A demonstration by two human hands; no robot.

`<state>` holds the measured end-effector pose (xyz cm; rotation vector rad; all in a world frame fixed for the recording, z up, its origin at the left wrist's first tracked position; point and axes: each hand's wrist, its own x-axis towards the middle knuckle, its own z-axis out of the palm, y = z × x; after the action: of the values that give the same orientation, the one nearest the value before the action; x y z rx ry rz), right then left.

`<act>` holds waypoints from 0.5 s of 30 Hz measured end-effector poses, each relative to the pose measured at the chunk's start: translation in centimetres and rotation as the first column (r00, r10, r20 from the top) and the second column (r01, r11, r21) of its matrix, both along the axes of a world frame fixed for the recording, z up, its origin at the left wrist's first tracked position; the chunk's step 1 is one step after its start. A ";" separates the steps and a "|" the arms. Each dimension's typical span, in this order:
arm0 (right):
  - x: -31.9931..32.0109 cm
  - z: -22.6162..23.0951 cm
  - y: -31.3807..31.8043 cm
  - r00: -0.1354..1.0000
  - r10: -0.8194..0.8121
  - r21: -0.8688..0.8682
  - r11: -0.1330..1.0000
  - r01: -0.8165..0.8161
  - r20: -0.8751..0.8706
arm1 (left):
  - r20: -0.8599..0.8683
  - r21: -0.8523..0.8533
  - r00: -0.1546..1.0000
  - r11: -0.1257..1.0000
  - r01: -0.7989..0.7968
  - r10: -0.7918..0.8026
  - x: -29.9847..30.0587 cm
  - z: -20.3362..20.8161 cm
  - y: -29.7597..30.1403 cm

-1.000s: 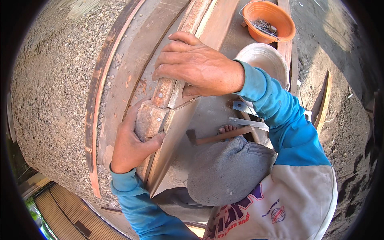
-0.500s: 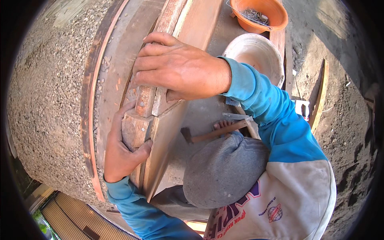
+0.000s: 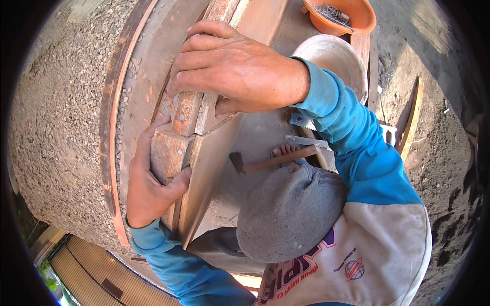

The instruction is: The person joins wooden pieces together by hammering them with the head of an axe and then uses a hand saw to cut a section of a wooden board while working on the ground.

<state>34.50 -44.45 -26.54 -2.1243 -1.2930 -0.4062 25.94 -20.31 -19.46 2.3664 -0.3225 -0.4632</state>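
My left hand (image 3: 154, 186) is closed round a short wooden block (image 3: 166, 153), its fingers on the far-left side and its thumb on the near-right side. A nail head shows on the block's top. Farther up, my right hand (image 3: 232, 71) grips a long wooden batten (image 3: 185, 113) from above, with the thumb on its right side. The batten's end meets the block, and another nail head shows near that end. Both pieces lie along the top of an upright wooden board (image 3: 206, 163). My right palm hides part of the batten.
A hammer (image 3: 278, 160) lies by my foot, near a saw blade (image 3: 302, 121). Beyond stand a whitish bucket (image 3: 326, 46) and an orange basin (image 3: 352, 20) of nails. Gravel (image 3: 61, 127) spreads at the left behind a curved wooden edging (image 3: 108, 122). A wood strip (image 3: 411, 120) lies right.
The view has shifted a little, so the wood sits slightly higher in it. Both hands keep their grips, and more of the saw blade shows.
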 end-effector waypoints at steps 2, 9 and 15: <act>0.0 0.0 0.0 1.000 -0.009 -0.009 1.000 0.009 0.014 | -0.008 -0.002 1.000 1.000 -0.003 0.003 0.0 -0.1 0.2; 0.1 -0.1 -0.1 1.000 0.012 -0.001 1.000 -0.012 0.021 | -0.040 -0.027 0.999 0.999 -0.036 0.035 -0.4 0.2 -0.2; 0.1 0.0 -0.1 0.999 0.016 -0.004 1.000 -0.016 0.035 | -0.013 -0.013 0.999 0.999 -0.048 0.048 -1.0 0.5 -0.1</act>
<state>34.60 -44.56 -26.58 -2.1174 -1.3299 -0.4361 24.97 -20.36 -18.94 2.3516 -0.2617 -0.4522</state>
